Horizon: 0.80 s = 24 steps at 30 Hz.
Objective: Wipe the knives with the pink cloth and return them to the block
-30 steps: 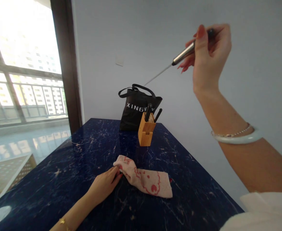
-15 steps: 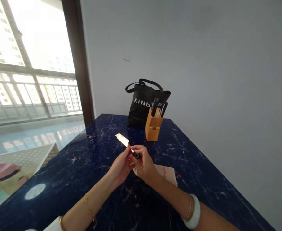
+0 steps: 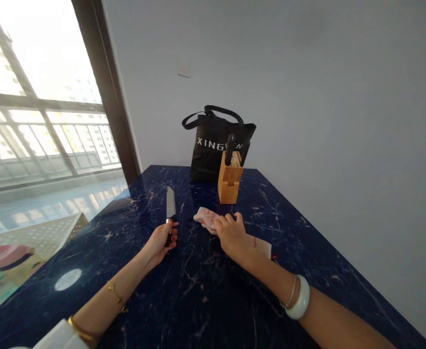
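In my left hand (image 3: 161, 241) is a kitchen knife (image 3: 171, 204), gripped by its dark handle with the blade pointing away from me. The fingers are wrapped round the handle over the dark table. My right hand (image 3: 232, 236) is closed on a white cloth with red markings (image 3: 207, 217), which lies on the table. Part of the cloth sticks out beyond the fingertips and part shows under the wrist. Behind the right hand stands a wooden knife block (image 3: 228, 191) with black-handled knives in it.
A black tote bag (image 3: 207, 160) stands behind the block against the wall. The table (image 3: 194, 291) is dark blue with a marbled pattern. At lower left, past the table's edge, are a perforated white surface (image 3: 49, 237) and a pink-lidded container (image 3: 5, 257).
My hands have moved apart. The knife was held between both; now the left hand alone has it, further left. My right hand has let go of the knife and taken hold of the cloth.
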Motion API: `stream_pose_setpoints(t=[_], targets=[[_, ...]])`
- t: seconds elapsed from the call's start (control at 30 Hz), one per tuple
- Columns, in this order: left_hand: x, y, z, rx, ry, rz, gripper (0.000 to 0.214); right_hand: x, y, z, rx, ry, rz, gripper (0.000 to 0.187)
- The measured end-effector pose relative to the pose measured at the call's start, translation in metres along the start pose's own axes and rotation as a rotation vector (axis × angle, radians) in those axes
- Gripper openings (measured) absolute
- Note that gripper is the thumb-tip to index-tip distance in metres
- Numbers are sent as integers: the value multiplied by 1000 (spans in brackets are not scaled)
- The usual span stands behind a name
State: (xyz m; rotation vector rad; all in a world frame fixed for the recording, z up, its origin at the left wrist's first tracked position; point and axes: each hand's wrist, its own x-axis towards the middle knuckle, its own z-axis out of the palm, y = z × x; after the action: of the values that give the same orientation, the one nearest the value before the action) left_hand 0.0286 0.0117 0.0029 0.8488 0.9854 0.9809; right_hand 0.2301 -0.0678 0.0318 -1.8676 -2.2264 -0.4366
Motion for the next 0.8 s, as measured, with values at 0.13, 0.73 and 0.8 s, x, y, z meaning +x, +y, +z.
stream_pose_setpoints(t=[0.13, 0.73, 0.8], targets=[[2, -6, -2, 67, -56, -27, 19, 21, 22, 5, -96, -19, 94, 33], [5, -2, 2, 746, -128, -23, 40, 76, -22, 42, 238, 57, 46, 20], [6, -1, 0, 771, -129, -23, 42, 74, -33, 45, 313, 50, -32, 19]])
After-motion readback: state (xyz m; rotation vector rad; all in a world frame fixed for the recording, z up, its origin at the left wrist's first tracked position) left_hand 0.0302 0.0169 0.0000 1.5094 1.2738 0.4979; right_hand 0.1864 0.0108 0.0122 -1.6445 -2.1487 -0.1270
